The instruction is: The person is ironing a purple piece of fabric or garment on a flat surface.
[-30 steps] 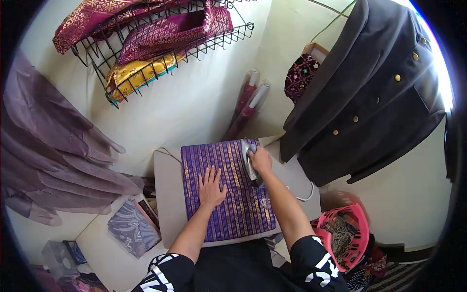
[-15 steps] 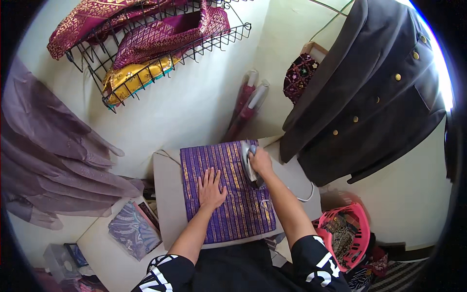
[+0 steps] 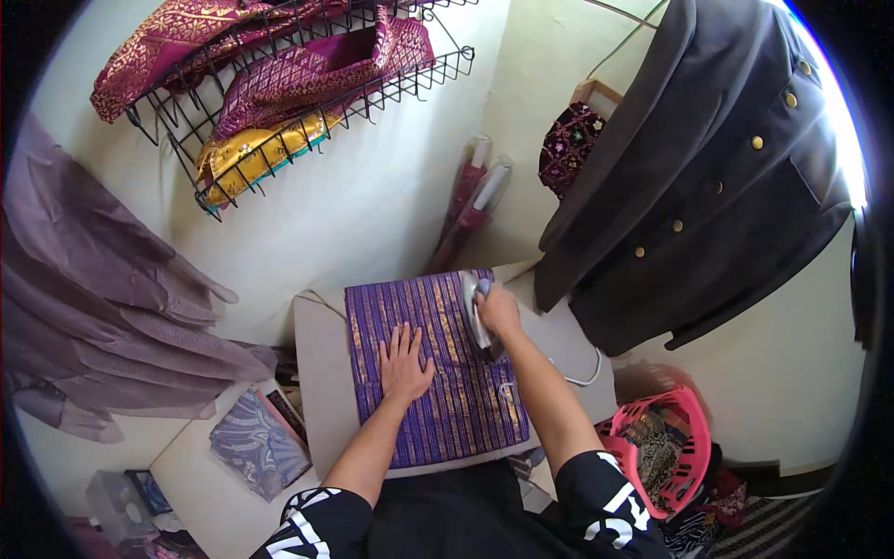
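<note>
A purple cloth with gold stripes lies spread on a pale padded board. My left hand rests flat on its left part, fingers stretched out. Near the cloth's far right edge, my right hand grips the handle of a clothes iron. The iron's tip points away from me and its soleplate appears to touch the cloth. Part of the iron is hidden behind my right hand and forearm. A white cord curves out to the right of my right forearm.
A wire basket with maroon and yellow cloths hangs on the wall. Dark jackets hang at right, a mauve sheer garment at left. A pink laundry basket stands at lower right. A folded patterned cloth lies on the left table.
Both hands and the iron stay in nearly the same place on the cloth. The whole view has shifted very slightly.
</note>
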The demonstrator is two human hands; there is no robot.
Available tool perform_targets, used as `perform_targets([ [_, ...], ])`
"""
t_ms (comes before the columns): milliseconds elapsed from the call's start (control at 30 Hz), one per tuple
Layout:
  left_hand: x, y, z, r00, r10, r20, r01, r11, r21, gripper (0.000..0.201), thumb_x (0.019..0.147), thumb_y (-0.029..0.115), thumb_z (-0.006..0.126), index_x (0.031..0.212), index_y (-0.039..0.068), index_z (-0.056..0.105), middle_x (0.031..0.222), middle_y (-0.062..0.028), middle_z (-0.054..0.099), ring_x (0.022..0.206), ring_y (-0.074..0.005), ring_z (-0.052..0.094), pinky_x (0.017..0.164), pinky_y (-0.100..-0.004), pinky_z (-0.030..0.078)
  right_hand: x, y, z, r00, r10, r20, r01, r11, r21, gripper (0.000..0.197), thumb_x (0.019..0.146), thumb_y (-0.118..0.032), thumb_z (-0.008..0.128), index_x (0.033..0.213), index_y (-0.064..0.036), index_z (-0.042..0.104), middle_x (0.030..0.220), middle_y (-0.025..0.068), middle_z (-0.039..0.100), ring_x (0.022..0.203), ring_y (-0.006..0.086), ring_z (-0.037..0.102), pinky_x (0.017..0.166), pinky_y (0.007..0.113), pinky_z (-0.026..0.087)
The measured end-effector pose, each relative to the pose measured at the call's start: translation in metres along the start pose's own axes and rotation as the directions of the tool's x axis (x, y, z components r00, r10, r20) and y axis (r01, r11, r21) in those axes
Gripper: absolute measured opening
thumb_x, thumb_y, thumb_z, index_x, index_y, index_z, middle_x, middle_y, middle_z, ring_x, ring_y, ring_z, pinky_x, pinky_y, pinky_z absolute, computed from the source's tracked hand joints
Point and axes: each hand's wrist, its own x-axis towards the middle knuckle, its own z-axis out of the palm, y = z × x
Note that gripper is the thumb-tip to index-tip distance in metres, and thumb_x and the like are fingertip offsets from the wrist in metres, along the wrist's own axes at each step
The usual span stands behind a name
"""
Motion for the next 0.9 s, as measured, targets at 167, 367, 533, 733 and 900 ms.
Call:
perform_targets([
  [167, 0.000, 0.000, 0.002, 1.000, 0.011, -0.018, -0.012, 1.000, -0.025, 0.077, 0.093, 0.041, 0.057, 0.160, 0.014, 0.030, 0.169, -0.0119, 0.021, 0.157, -0.0294, 0.014, 0.126, -0.0542, 0.009, 0.003, 0.004, 0.005, 1.000, -0.027, -0.012, 0.026, 0.999, -0.032, 0.042, 0.095, -0.040, 0.063, 0.108, 0.0003, 0.065, 0.103, 0.0290, 0.070, 0.100, 0.0482, 0.066, 0.090, 0.056, 0.051],
  [367, 0.000, 0.002, 0.000, 1.000, 0.015, -0.004, -0.015, 1.000, -0.011, 0.077, 0.093, 0.042, 0.057, 0.160, 0.014, 0.030, 0.169, -0.0120, 0.021, 0.157, -0.0296, 0.015, 0.126, -0.0543, 0.010, 0.008, 0.012, 0.007, 0.988, 0.065, -0.137, -0.059, 0.997, 0.049, 0.040, 0.095, -0.037, 0.064, 0.106, 0.0010, 0.063, 0.100, 0.0290, 0.070, 0.096, 0.0498, 0.066, 0.087, 0.057, 0.052],
  [533, -0.002, -0.003, -0.001, 1.000, -0.002, -0.004, 0.002, 1.000, 0.004, 0.075, 0.094, 0.043, 0.054, 0.161, 0.016, 0.031, 0.169, -0.0101, 0.020, 0.157, -0.0282, 0.015, 0.126, -0.0533, 0.010, -0.002, 0.007, 0.011, 0.984, -0.175, -0.025, 0.175, 0.984, -0.020, 0.037, 0.096, -0.036, 0.063, 0.105, 0.0001, 0.064, 0.103, 0.0292, 0.069, 0.098, 0.0493, 0.066, 0.086, 0.057, 0.051],
  [733, 0.000, 0.002, -0.004, 1.000, 0.004, 0.020, -0.004, 1.000, -0.004, 0.075, 0.095, 0.043, 0.053, 0.161, 0.016, 0.029, 0.169, -0.0101, 0.021, 0.157, -0.0282, 0.014, 0.126, -0.0536, 0.010, 0.006, 0.007, 0.006, 0.993, 0.068, -0.097, -0.065, 0.997, 0.035, 0.039, 0.096, -0.037, 0.062, 0.106, 0.0006, 0.063, 0.103, 0.0302, 0.069, 0.100, 0.0487, 0.065, 0.088, 0.057, 0.051],
  [900, 0.000, 0.001, -0.002, 1.000, -0.009, 0.029, 0.008, 1.000, 0.016, 0.075, 0.096, 0.044, 0.052, 0.162, 0.017, 0.028, 0.170, -0.0095, 0.019, 0.157, -0.0279, 0.014, 0.126, -0.0532, 0.010, 0.000, 0.010, 0.008, 0.993, -0.117, -0.017, 0.117, 0.993, -0.024, 0.041, 0.096, -0.038, 0.062, 0.104, 0.0013, 0.065, 0.103, 0.0314, 0.068, 0.099, 0.0492, 0.065, 0.087, 0.057, 0.051],
])
